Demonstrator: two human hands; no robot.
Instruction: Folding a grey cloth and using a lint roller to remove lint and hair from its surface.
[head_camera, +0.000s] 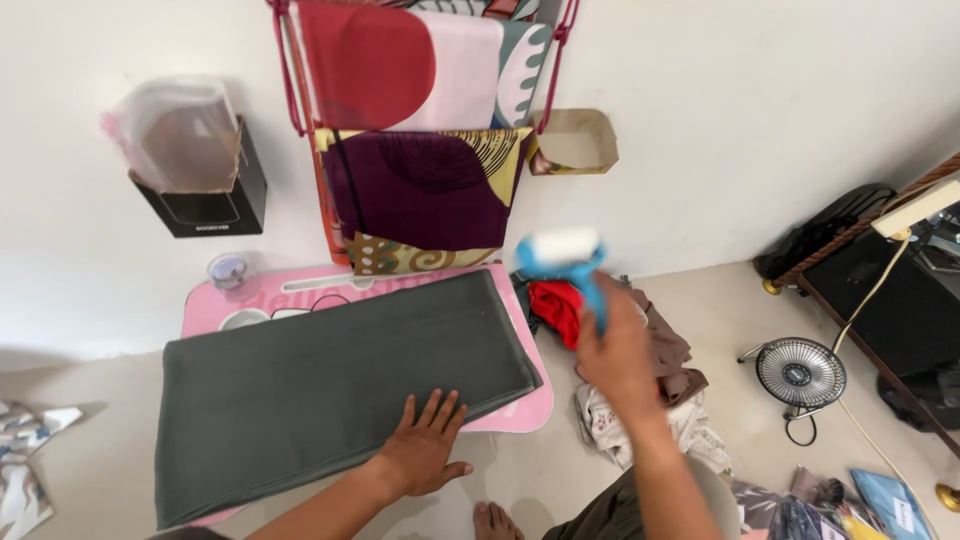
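A folded grey cloth (335, 385) covers most of the low pink desk (520, 412). The left hand (425, 452) lies flat on the cloth's near edge, fingers (438, 410) spread, gripping nothing. To the right, the right hand (617, 358) has its fingers closed around the handle of a blue lint roller (565, 262), raised above a pile of clothes (660, 385) on the floor.

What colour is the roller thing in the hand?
The lint roller in the right hand has a blue handle and a white roll, seen in the head view.
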